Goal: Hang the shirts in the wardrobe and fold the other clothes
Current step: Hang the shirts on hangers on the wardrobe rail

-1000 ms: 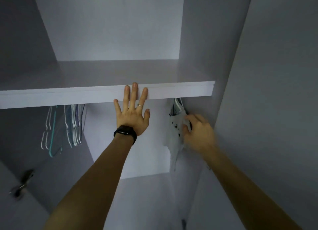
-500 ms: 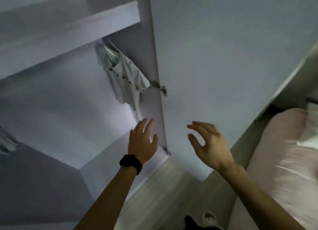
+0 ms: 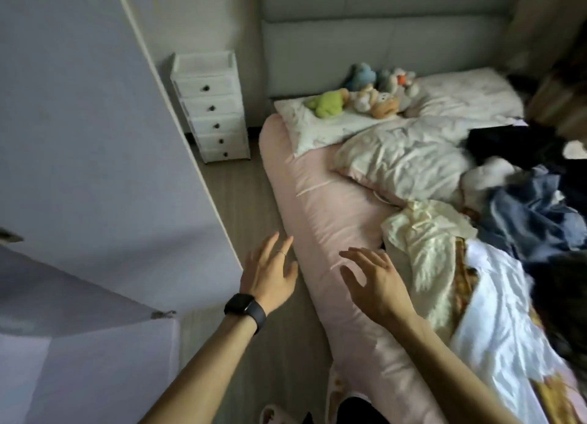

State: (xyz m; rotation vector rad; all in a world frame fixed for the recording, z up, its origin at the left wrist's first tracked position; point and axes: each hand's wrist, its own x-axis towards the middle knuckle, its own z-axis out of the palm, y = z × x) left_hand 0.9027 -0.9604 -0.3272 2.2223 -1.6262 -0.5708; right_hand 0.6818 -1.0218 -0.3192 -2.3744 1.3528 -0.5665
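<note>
Ahead, right hand [image 3: 378, 284] above bed edge [image 3: 287, 188]

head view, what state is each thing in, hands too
left hand: open, fingers spread, holding nothing
right hand: open, fingers relaxed, holding nothing
white wardrobe door: swung open
white five-drawer chest: all drawers shut
cream crumpled garment: unfolded, bunched up
white smooth garment: unfolded, spread out
blue cloth garment: unfolded, heaped
</note>
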